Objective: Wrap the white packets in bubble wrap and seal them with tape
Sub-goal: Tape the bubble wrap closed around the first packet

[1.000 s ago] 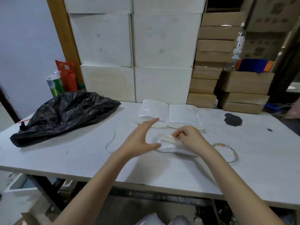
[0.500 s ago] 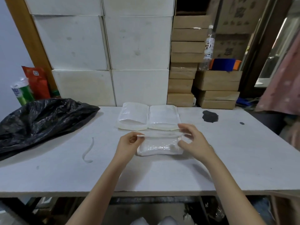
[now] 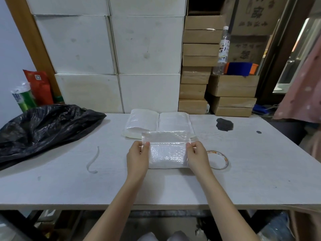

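At the middle of the white worktop [image 3: 243,180] I see one white packet [image 3: 167,154] lying inside a sheet of bubble wrap [image 3: 165,136], whose far flap stands up, not yet folded down over it. My left hand [image 3: 137,156] pinches the wrap's left edge between thumb and fingers, and my right hand [image 3: 197,155] pinches the right edge the same way. Just beyond, two more packets [image 3: 157,121] lie side by side near the stacked white boxes [image 3: 111,44]; whether they are already wrapped I cannot tell. A roll of tape [image 3: 219,159] lies flat just right of my right hand, touched by neither hand. I judge the wrapping of this packet to be underway: the flap needs closing, and no tape shows on the bundle yet.
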The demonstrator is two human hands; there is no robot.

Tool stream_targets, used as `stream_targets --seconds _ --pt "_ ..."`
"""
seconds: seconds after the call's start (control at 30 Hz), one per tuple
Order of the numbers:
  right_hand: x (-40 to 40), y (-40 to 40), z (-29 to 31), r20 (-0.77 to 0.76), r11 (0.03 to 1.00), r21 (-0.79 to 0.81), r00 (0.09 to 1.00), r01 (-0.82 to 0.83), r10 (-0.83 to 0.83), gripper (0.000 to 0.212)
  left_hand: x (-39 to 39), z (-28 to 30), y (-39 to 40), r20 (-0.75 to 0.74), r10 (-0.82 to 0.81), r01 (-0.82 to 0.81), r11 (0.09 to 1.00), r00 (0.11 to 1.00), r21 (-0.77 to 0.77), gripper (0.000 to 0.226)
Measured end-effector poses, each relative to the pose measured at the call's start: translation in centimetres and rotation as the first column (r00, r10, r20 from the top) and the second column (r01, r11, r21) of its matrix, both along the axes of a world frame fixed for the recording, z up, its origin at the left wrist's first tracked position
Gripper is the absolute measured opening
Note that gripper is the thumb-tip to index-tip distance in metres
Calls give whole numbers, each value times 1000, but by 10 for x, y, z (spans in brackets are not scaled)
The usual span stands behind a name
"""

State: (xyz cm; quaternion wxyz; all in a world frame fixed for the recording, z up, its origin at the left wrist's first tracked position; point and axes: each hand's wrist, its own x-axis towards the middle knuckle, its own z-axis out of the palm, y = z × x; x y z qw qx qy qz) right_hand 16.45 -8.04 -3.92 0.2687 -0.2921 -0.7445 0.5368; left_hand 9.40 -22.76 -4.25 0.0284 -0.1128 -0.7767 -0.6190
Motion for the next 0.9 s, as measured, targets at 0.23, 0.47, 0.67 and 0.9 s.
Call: stream_targets --seconds 0.23,0.47,0.67,0.9 --pt "-7 -13 4 49 950 299 993 91 -111 30 1 -6 10 -105 136 -158 955 985 -252 32" --pt "-10 -9 -7 175 943 323 975 77 -140 31 -5 -6 18 -48 138 -145 901 989 -410 29" --pt "-13 -6 -6 264 974 220 958 49 -108 36 -9 -5 16 57 108 -71 890 992 -450 31" --pt "-19 -2 -11 357 980 193 927 45 -113 25 -9 0 14 119 107 -40 887 987 -460 38"
